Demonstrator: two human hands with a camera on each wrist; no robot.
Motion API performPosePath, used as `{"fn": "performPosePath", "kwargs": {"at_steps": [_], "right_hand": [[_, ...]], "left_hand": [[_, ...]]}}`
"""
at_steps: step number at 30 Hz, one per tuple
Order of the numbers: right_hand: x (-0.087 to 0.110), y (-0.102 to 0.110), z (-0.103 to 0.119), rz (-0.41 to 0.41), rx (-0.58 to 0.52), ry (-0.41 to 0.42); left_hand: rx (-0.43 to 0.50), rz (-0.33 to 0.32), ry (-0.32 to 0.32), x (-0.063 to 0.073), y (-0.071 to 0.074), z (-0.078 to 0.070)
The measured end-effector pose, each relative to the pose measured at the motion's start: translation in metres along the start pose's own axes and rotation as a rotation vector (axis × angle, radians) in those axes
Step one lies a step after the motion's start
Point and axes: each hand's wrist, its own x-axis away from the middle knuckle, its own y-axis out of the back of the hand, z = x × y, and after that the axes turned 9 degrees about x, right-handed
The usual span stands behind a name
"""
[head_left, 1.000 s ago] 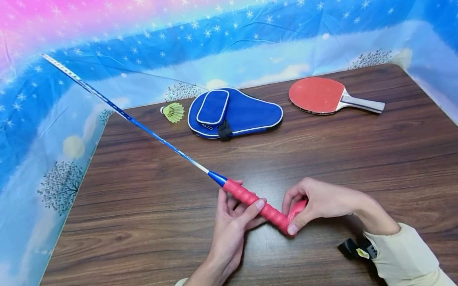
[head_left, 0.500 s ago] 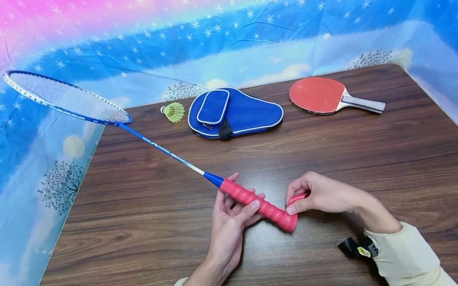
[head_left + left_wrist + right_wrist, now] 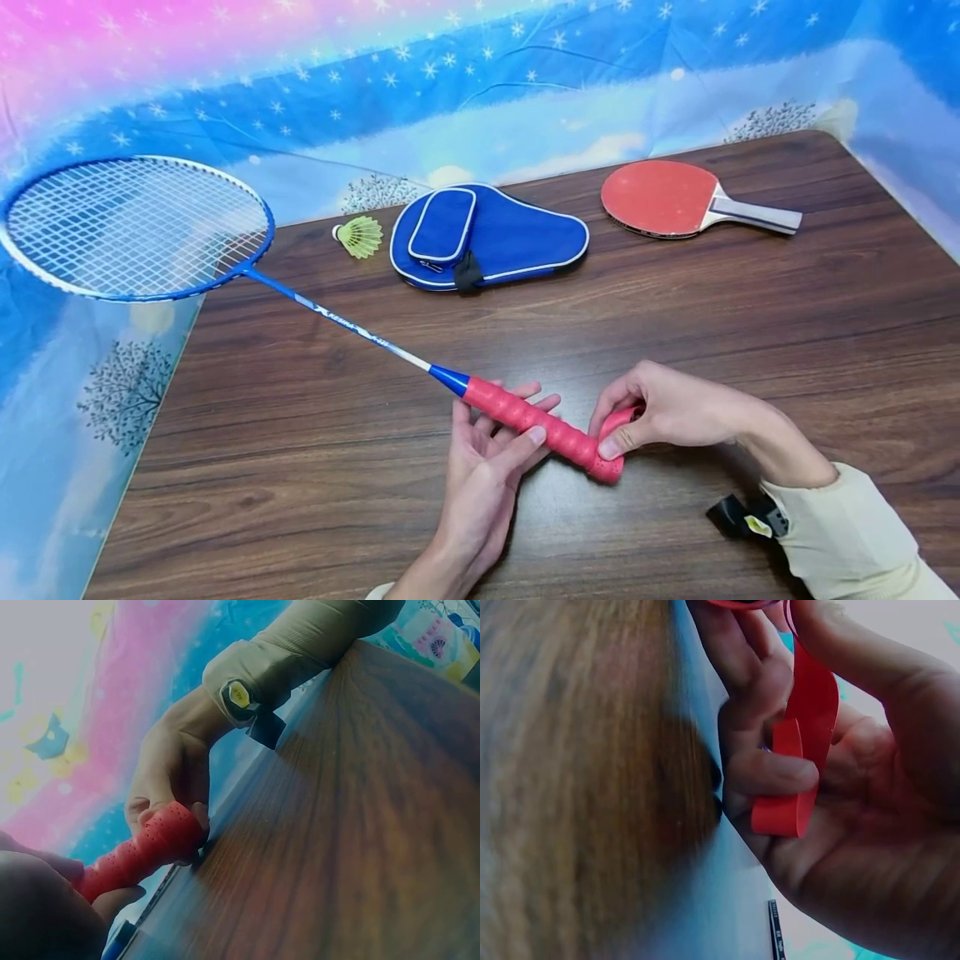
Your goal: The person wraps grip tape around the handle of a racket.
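A blue-and-white badminton racket (image 3: 330, 312) slants across the head view, its strung head at the far left. Red overgrip tape covers its handle (image 3: 528, 417) in spiral ridges. My left hand (image 3: 480, 483) holds the handle between the thumb on top and fingers underneath. At the butt end, my right hand (image 3: 675, 412) pinches the red overgrip tape (image 3: 617, 421). In the right wrist view, a loose length of that tape (image 3: 817, 705) hangs folded inside the palm, under a curled finger. The left wrist view shows the dotted red butt (image 3: 174, 829) against the right hand's fingers.
Along the back of the wooden table (image 3: 315, 467) lie a yellow-green shuttlecock (image 3: 360, 237), a blue zipped paddle case (image 3: 525, 233) and a red table tennis paddle (image 3: 660, 197). A printed cloth (image 3: 420, 75) hangs behind the table. A black wrist device (image 3: 750, 517) sits below the right sleeve.
The racket has rolled from edge-on to showing its string bed. The right thumb moved up off the butt, then slightly down onto it again. The left hand keeps its hold, fingers shifting slightly.
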Motion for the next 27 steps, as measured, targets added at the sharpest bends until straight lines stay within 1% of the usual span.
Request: {"fn": "performPosePath", "kwargs": {"at_steps": [2, 6, 10, 13, 17, 22, 27], "right_hand": [[-0.0004, -0.0005, 0.0009, -0.010, -0.007, -0.008], [-0.0009, -0.0013, 0.0025, -0.021, -0.030, -0.024], [-0.0015, -0.0009, 0.0043, -0.039, -0.028, -0.024], [-0.0015, 0.0008, 0.0052, -0.044, -0.028, -0.017], [0.0006, 0.0039, 0.0062, -0.041, -0.045, -0.027], [0.0038, 0.0064, 0.0065, -0.050, -0.049, -0.030], [0.0051, 0.0084, 0.0078, -0.059, -0.025, -0.029]], "left_hand": [[-0.014, -0.014, -0.007, 0.0001, 0.0000, 0.0007], [-0.047, -0.064, -0.031, 0.0002, 0.0012, 0.0019], [-0.041, -0.093, -0.049, 0.0001, 0.0025, 0.0015], [-0.021, -0.098, -0.057, 0.0003, 0.0025, 0.0004], [0.002, -0.099, -0.065, 0.0011, 0.0013, -0.0005], [0.008, -0.097, -0.056, 0.0011, 0.0001, -0.0012], [0.004, -0.093, -0.036, -0.0003, -0.0001, -0.0019]]}}
